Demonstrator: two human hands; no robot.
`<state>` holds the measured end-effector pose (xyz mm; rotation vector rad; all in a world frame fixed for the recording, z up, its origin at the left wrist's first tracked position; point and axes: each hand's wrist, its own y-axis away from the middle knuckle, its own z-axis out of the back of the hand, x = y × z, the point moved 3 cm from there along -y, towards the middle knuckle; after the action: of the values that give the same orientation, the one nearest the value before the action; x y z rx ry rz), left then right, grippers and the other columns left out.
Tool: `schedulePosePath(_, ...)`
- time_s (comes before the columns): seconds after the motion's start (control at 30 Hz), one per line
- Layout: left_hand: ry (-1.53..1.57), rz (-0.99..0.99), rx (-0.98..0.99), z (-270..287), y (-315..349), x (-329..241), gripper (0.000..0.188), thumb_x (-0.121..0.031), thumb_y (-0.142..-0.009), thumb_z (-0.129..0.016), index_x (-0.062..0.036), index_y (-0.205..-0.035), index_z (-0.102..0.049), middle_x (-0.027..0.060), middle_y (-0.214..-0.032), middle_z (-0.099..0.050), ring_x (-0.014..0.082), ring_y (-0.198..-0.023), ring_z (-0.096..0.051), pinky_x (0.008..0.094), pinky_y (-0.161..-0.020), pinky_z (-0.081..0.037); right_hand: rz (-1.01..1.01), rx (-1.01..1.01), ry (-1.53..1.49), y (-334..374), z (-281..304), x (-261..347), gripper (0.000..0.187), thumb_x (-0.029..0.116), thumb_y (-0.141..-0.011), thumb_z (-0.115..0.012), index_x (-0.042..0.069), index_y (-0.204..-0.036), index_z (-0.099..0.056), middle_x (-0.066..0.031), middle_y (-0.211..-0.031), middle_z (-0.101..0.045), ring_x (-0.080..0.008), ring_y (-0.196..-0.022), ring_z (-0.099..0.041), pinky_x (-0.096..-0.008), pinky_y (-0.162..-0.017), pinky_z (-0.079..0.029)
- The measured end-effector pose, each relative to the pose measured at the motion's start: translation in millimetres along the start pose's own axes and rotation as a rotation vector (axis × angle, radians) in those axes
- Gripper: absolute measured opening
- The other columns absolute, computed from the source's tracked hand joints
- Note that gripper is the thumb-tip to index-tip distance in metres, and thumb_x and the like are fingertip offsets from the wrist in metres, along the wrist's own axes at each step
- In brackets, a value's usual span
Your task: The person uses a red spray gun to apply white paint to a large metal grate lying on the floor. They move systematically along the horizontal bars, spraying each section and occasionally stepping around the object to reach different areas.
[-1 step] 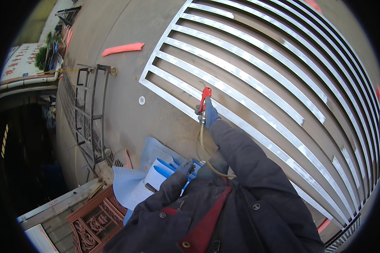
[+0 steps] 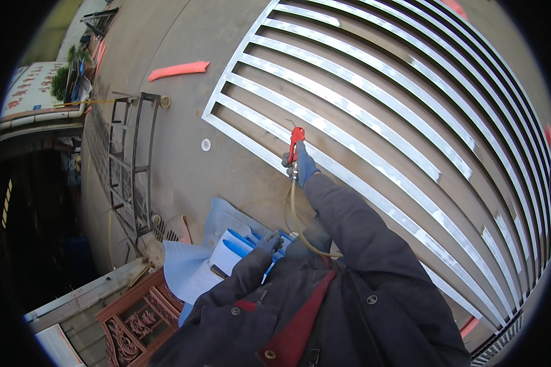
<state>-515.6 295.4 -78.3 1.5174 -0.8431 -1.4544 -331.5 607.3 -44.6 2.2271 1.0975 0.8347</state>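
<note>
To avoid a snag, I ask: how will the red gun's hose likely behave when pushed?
The hose probably flexes, since it curves down from the gun. It may be springy, not limp, as its bend looks smooth, without kinks.

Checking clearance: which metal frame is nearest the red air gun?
The big silver frame, seen just behind the red air gun; the small dark frame is farther left.

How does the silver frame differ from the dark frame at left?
The silver frame is shiny; the dark frame is dull. The silver frame has many bars; the dark frame shows fewer. The silver frame fills much more of the picture than the dark frame. Both are barred.
</note>
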Motion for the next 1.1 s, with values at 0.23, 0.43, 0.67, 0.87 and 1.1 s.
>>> schedulePosePath(0.23, -0.007, 0.017, 0.02, -20, 18, 3, 0.029, -0.025, -0.103, -0.059, -0.0087, -0.127, -0.061, 0.0067, -0.105, -0.07, 0.0161, -0.087, -0.063, 0.0299, -0.075, -0.05, -0.043, -0.051, 0.111, 2, 13, -9, 0.077, 0.078, -0.094, -0.044, 0.004, -0.106, -0.064, -0.0037, -0.076, -0.064, -0.0101, -0.046, -0.047, -0.0263, -0.044, -0.041)
schedulePosePath(0.43, 0.016, 0.066, 0.022, -25, 13, 9, 0.032, -0.025, -0.103, -0.059, -0.0065, -0.129, -0.06, 0.0085, -0.107, -0.068, 0.0179, -0.09, -0.063, 0.0322, -0.08, -0.051, -0.037, -0.123, 0.157, 10, 30, -12, 0.079, 0.081, -0.091, -0.044, 0.006, -0.101, -0.068, -0.0044, -0.075, -0.066, -0.0117, -0.054, -0.054, -0.0275, -0.048, -0.043)
schedulePosePath(0.67, -0.051, 0.017, 0.052, -18, 8, 10, 0.033, -0.028, -0.103, -0.059, -0.0079, -0.129, -0.06, 0.0074, -0.106, -0.069, 0.0179, -0.089, -0.064, 0.0318, -0.08, -0.05, -0.14, -0.044, 0.202, 6, 35, -18, 0.079, 0.078, -0.092, -0.047, 0.002, -0.107, -0.063, -0.0044, -0.075, -0.063, -0.0093, -0.047, -0.048, -0.0263, -0.042, -0.039)
schedulePosePath(0.87, -0.048, 0.068, 0.018, -16, 2, 15, 0.033, -0.029, -0.103, -0.058, -0.0089, -0.129, -0.06, 0.0052, -0.104, -0.069, 0.0158, -0.089, -0.065, 0.0302, -0.076, -0.048, -0.092, -0.262, 0.016, 12, 70, -23, 0.076, 0.077, -0.094, -0.044, 0.004, -0.104, -0.062, -0.0045, -0.074, -0.062, -0.0086, -0.046, -0.045, -0.0245, -0.042, -0.038)
schedulePosePath(1.1, -0.016, 0.02, 0.074, -26, -6, 24, 0.029, -0.028, -0.104, -0.057, -0.0088, -0.126, -0.06, 0.0055, -0.103, -0.069, 0.0143, -0.086, -0.065, 0.0268, -0.072, -0.047, -0.03, -0.242, 0.049, 39, 78, -46, 0.075, 0.077, -0.094, -0.045, 0.004, -0.106, -0.063, -0.0058, -0.076, -0.064, -0.0112, -0.045, -0.049, -0.0259, -0.039, -0.038)
